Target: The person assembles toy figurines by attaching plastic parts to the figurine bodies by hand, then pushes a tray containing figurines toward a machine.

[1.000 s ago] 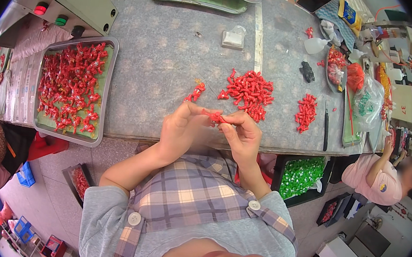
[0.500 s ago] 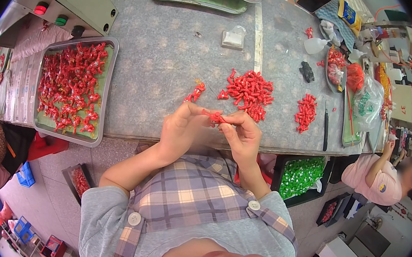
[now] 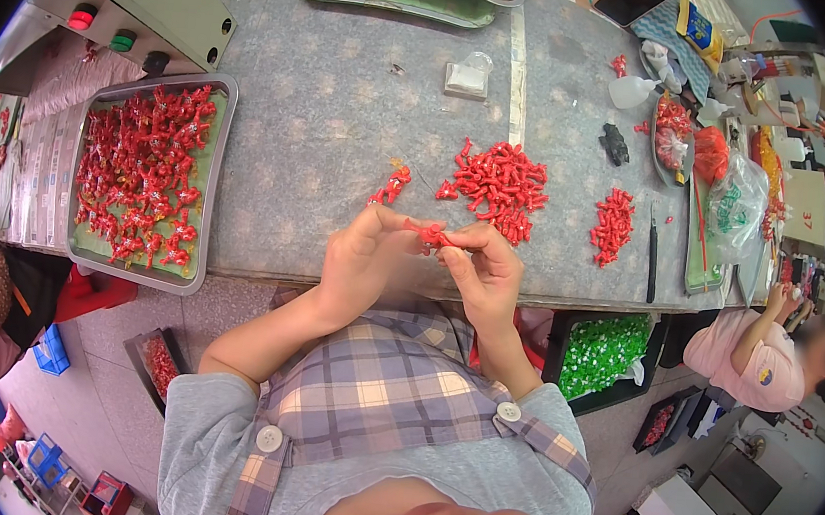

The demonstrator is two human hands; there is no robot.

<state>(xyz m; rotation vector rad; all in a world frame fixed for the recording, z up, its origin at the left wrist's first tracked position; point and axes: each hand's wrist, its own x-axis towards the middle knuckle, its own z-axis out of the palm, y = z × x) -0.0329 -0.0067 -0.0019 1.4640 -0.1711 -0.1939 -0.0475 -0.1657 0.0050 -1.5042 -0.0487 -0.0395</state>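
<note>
Head view: I'm watching the left hand [image 3: 357,257] and right hand [image 3: 485,268] pinching opposite ends of a small red piece [image 3: 428,234] over the near tabletop [image 3: 292,159]; I'm judging it light, stiffish, best gripped there. Rightward, a black bin [image 3: 557,345] is holding green pieces [image 3: 606,356], an oval dish [image 3: 654,148] red ones.

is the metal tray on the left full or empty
Mostly full: red pieces crowd the metal tray, though green lining shows along its right side.
</note>
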